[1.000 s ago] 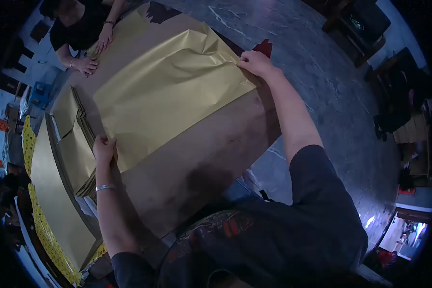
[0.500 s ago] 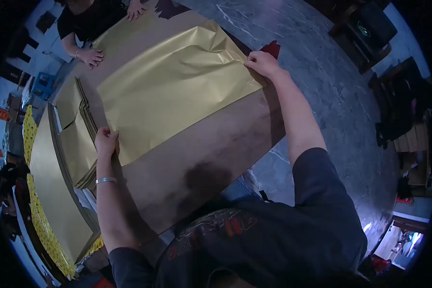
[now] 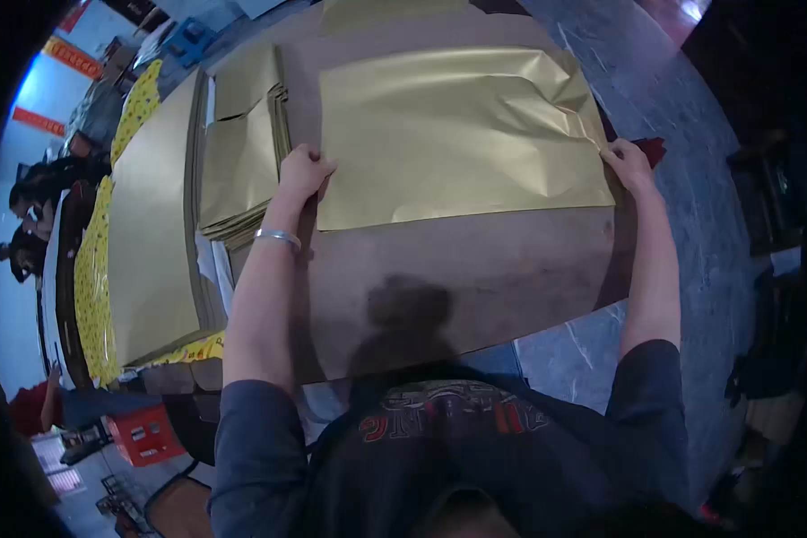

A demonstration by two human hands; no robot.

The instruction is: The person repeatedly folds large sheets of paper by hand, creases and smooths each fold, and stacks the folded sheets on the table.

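A large gold paper sheet (image 3: 448,139) lies over the brown tabletop (image 3: 475,287), creased toward its right end and smoother on the left. My left hand (image 3: 305,172), with a silver bangle at the wrist, pinches the sheet's left edge near the lower corner. At the opposite end, my right hand (image 3: 629,166) has its fingers closed on the crumpled right edge. Just left of my left hand sits a stack of folded gold paper (image 3: 239,148).
Wide flat gold sheets (image 3: 152,229) are piled at the table's left side, over a yellow patterned covering (image 3: 94,273). More gold paper (image 3: 386,11) lies at the far edge. A blue plastic stool (image 3: 188,42) and a red box (image 3: 143,435) stand on the floor.
The view has turned, so the sheet now appears nearly level and the person across the table is out of frame. Both my hands keep their hold on the sheet's ends.
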